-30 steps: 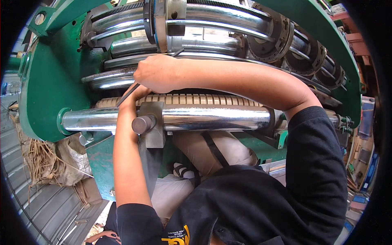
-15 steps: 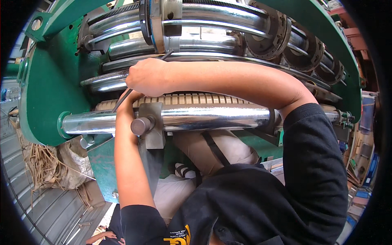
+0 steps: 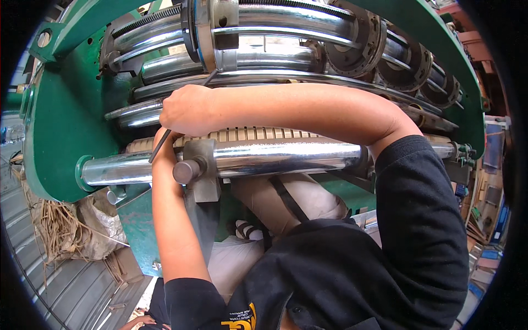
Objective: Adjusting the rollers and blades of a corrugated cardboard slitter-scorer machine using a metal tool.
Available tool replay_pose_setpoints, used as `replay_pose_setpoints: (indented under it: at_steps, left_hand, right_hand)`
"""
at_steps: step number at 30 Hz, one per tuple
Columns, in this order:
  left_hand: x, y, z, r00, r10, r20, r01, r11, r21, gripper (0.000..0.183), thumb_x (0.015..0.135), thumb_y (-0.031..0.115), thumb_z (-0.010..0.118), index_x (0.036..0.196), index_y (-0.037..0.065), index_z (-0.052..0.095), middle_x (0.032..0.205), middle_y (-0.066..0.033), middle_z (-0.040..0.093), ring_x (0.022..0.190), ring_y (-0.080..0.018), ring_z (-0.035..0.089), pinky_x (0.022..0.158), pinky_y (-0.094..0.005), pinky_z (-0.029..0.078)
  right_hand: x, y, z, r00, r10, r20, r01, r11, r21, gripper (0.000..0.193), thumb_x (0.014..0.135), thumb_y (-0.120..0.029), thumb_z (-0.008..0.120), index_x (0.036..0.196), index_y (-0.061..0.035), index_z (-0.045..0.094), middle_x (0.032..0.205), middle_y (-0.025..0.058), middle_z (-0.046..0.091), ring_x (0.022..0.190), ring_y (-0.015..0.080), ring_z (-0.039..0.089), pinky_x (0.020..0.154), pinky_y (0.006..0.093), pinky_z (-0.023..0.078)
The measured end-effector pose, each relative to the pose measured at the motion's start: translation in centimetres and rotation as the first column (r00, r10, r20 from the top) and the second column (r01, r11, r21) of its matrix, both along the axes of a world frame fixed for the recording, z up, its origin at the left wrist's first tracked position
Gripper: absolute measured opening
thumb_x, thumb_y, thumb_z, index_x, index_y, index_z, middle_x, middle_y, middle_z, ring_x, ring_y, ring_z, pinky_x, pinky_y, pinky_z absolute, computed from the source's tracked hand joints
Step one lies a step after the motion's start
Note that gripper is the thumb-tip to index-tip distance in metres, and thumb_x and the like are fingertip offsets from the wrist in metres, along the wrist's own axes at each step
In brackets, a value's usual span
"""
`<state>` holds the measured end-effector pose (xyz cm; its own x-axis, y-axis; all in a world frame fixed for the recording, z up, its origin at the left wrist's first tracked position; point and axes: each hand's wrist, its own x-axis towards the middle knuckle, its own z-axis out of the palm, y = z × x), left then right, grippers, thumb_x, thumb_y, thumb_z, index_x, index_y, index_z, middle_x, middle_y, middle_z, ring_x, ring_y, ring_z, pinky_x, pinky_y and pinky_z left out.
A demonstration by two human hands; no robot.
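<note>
My right hand (image 3: 187, 110) is closed round a thin dark metal rod (image 3: 160, 145) that slants from upper right to lower left. The rod's upper end lies near the collar on the machine's rollers, and its lower end passes in front of my left wrist. My right forearm reaches across the machine from the right. My left hand (image 3: 164, 137) goes in behind and under the right one, between the front shiny roller (image 3: 286, 158) and the rollers behind it. Its fingers are hidden. A steel block with a round knob (image 3: 187, 171) sits on the front roller, just right of my left forearm.
The green machine frame (image 3: 60, 126) rises at the left. Beyond my hands are chrome rollers (image 3: 275, 57) and round flanged discs (image 3: 355, 44). A slotted tan strip (image 3: 247, 134) runs behind the front roller. A sack with dry fibres (image 3: 60, 228) and another person's hand (image 3: 144, 320) are at lower left.
My right hand has moved slightly left and down with the rod, which now stands a little steeper. My left hand stays tucked behind it. The whole view has shifted slightly.
</note>
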<state>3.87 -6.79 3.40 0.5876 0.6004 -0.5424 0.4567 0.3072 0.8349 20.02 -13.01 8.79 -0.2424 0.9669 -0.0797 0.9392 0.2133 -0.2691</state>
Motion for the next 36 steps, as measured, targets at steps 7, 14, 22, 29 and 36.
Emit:
replay_pose_setpoints:
  at_steps: [7, 14, 22, 29, 36]
  left_hand:
    - [0.3, 0.1, -0.6, 0.999, 0.033, -0.018, -0.033, 0.999, -0.011, 0.051, 0.094, 0.046, 0.059, 0.128, 0.008, 0.067, 0.122, -0.0057, 0.067, 0.111, -0.0172, 0.058, 0.096, -0.0319, 0.042]
    - [12.1, 11.8, -9.5, 0.951, -0.305, 0.041, 0.295, 0.941, 0.164, 0.041, 0.092, 0.029, 0.067, 0.124, 0.004, 0.066, 0.120, -0.0084, 0.067, 0.109, -0.0188, 0.058, 0.094, -0.0346, 0.046]
    - [7.5, 4.4, -7.3, 0.741, -0.661, -0.119, 0.650, 0.661, 0.375, 0.039, 0.093, 0.018, 0.069, 0.127, 0.000, 0.061, 0.123, -0.0116, 0.065, 0.111, -0.0209, 0.057, 0.099, -0.0357, 0.047]
    - [6.8, 6.0, -10.8, 0.823, -0.561, -0.087, 0.568, 0.810, 0.145, 0.031, 0.095, 0.012, 0.069, 0.123, -0.001, 0.063, 0.118, -0.0118, 0.067, 0.109, -0.0221, 0.060, 0.096, -0.0350, 0.049]
    - [7.1, 4.2, -7.6, 0.714, -0.693, -0.098, 0.685, 0.663, 0.301, 0.028, 0.094, 0.018, 0.074, 0.114, 0.000, 0.067, 0.104, -0.0092, 0.071, 0.093, -0.0195, 0.066, 0.085, -0.0359, 0.055]
  right_hand:
    - [0.1, 0.2, -0.2, 0.999, -0.033, -0.001, 0.033, 0.999, -0.035, 0.021, 0.075, -0.016, 0.079, 0.091, -0.0023, 0.076, 0.091, 0.0202, 0.075, 0.089, 0.0373, 0.075, 0.074, 0.0447, 0.061]
    - [-1.3, 0.1, -0.4, 0.979, -0.179, -0.097, 0.176, 0.984, -0.040, 0.025, 0.074, -0.014, 0.079, 0.094, 0.0003, 0.077, 0.096, 0.0219, 0.075, 0.093, 0.0373, 0.075, 0.076, 0.0439, 0.061]
    - [1.4, -2.9, -1.3, 0.953, -0.291, -0.089, 0.296, 0.954, 0.046, 0.026, 0.079, -0.011, 0.071, 0.102, 0.0015, 0.074, 0.089, 0.0252, 0.073, 0.086, 0.0400, 0.074, 0.076, 0.0458, 0.061]
    - [1.5, -3.6, 1.2, 0.907, -0.284, -0.310, 0.276, 0.958, -0.070, 0.032, 0.089, -0.018, 0.067, 0.118, -0.0071, 0.071, 0.095, 0.0235, 0.073, 0.091, 0.0395, 0.073, 0.079, 0.0477, 0.060]
    - [6.1, -3.3, 0.4, 0.977, 0.215, 0.014, -0.212, 0.946, 0.244, 0.027, 0.086, -0.016, 0.069, 0.112, -0.0076, 0.073, 0.088, 0.0136, 0.074, 0.088, 0.0338, 0.072, 0.085, 0.0470, 0.056]
